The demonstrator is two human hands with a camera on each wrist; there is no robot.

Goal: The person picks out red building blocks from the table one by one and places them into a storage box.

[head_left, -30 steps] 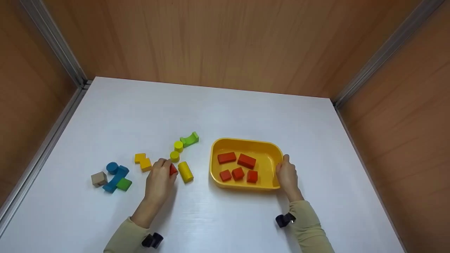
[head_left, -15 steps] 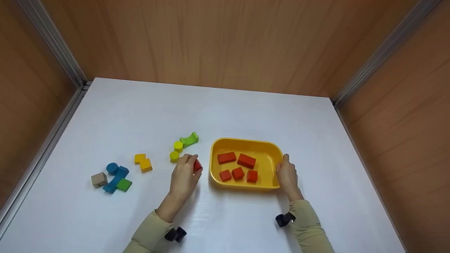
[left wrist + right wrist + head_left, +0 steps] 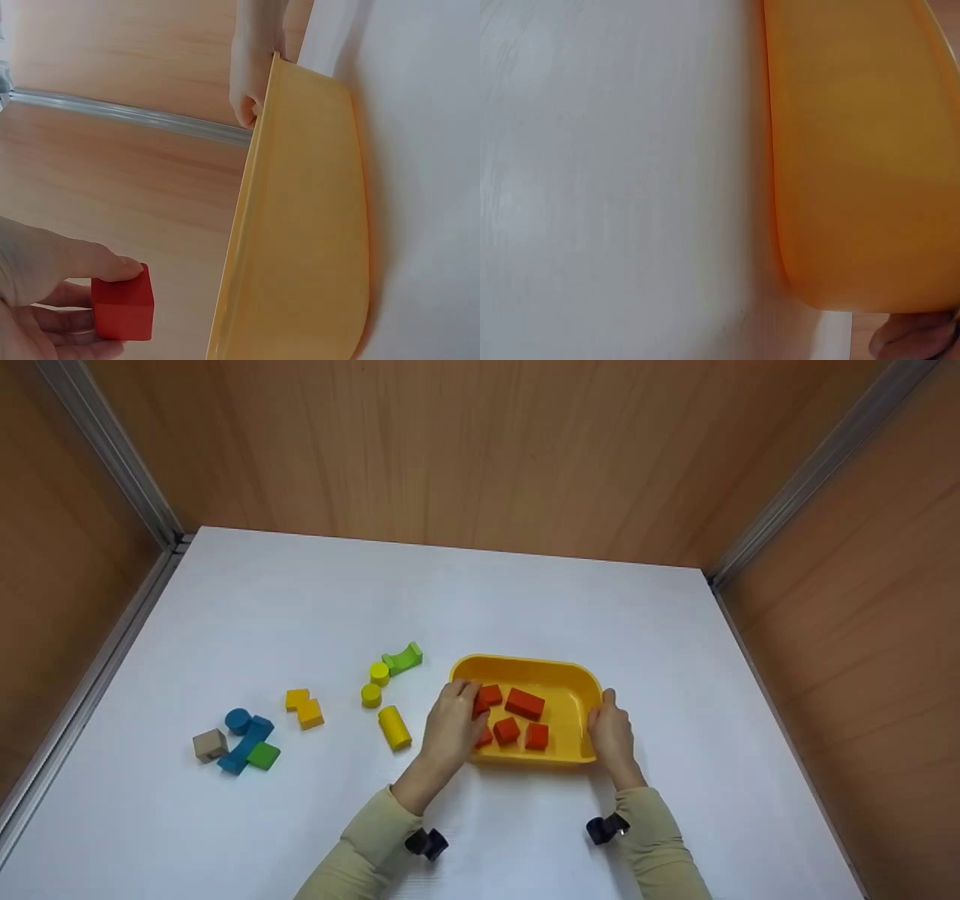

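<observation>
Over the left end of a yellow plastic tub (image 3: 574, 709), my left hand (image 3: 448, 729) pinches a small red block (image 3: 124, 307) between thumb and fingers. In the left wrist view that block is above the tub's rim. Several other red blocks (image 3: 524, 703) lie on the tub's floor, a couple of them partly hidden behind the left hand. My right hand (image 3: 613, 737) grips the rim at the tub's right end. The right wrist view shows mostly the tub's outer wall (image 3: 862, 150), with some fingers (image 3: 913, 337) at its lower corner.
Left of the tub lie a yellow cylinder (image 3: 394, 727), two short yellow cylinders (image 3: 379, 673) and a light green arch (image 3: 403, 658). Farther left are orange-yellow blocks (image 3: 310, 713), blue pieces (image 3: 246, 746), a green block (image 3: 263, 755) and a bare wooden cube (image 3: 210, 745). Wooden panels surround the white table.
My left hand has carried the red block rightward from beside the yellow cylinder to over the tub's left end. The right hand and the tub have stayed in place.
</observation>
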